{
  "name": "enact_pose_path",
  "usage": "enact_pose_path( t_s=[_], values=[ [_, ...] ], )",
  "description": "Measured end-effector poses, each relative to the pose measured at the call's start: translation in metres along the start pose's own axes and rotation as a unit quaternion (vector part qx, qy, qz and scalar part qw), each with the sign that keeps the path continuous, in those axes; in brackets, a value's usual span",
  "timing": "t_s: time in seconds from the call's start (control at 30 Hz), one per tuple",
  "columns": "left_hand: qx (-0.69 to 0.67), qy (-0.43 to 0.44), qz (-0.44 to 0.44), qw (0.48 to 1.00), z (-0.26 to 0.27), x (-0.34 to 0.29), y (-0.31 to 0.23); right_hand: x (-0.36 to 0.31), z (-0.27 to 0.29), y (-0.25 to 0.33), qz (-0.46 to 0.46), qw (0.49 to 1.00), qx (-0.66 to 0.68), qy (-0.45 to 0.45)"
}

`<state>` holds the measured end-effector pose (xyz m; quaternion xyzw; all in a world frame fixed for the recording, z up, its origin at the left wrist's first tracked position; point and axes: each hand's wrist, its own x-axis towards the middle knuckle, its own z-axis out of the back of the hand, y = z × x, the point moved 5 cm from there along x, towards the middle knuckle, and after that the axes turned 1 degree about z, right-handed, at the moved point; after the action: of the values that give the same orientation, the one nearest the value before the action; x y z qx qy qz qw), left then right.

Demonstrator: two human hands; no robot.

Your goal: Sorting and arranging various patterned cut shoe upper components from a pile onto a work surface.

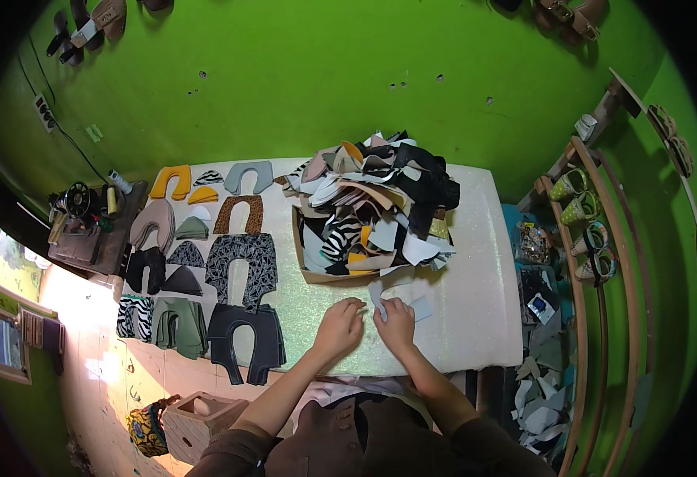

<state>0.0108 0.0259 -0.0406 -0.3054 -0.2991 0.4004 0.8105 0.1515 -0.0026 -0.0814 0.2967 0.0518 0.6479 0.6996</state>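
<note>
My right hand (pixel 396 323) pinches a pale grey cut piece of shoe material (pixel 377 292) near the table's front edge. Beside it, on the right, lies another light blue-grey piece (pixel 421 308). A short way to the left, my left hand (pixel 339 326) rests over the white table (pixel 475 318) with curled fingers; whatever they hold, if anything, is hidden. Just beyond both hands stands a cardboard box (pixel 336 279) heaped with scraps (pixel 364 191) in black, white, beige, yellow and zebra print. Sorted stacks cover the table's left side, among them black U-shaped pieces (pixel 265 338) and green ones (pixel 181 326).
A sewing machine (pixel 78 211) stands on a small dark table at the left. Wooden racks (pixel 595 318) with sandals (pixel 583 207) line the right wall. Loose scraps (pixel 541 413) lie on the floor at the right. A wooden stool-like box (pixel 197 421) sits by my left arm.
</note>
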Motion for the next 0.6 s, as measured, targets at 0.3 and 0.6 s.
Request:
enact_pose_path(
  t_s=[0.3,0.6],
  values=[
    [-0.128,-0.060,0.093,0.985,0.033,0.018,-0.015,0.012,0.039,-0.034,-0.118,0.873,0.431,0.195],
    [-0.390,0.098,0.234,0.885,-0.001,0.017,-0.003,0.022,0.052,-0.018,-0.172,0.756,0.556,0.301]
  ],
)
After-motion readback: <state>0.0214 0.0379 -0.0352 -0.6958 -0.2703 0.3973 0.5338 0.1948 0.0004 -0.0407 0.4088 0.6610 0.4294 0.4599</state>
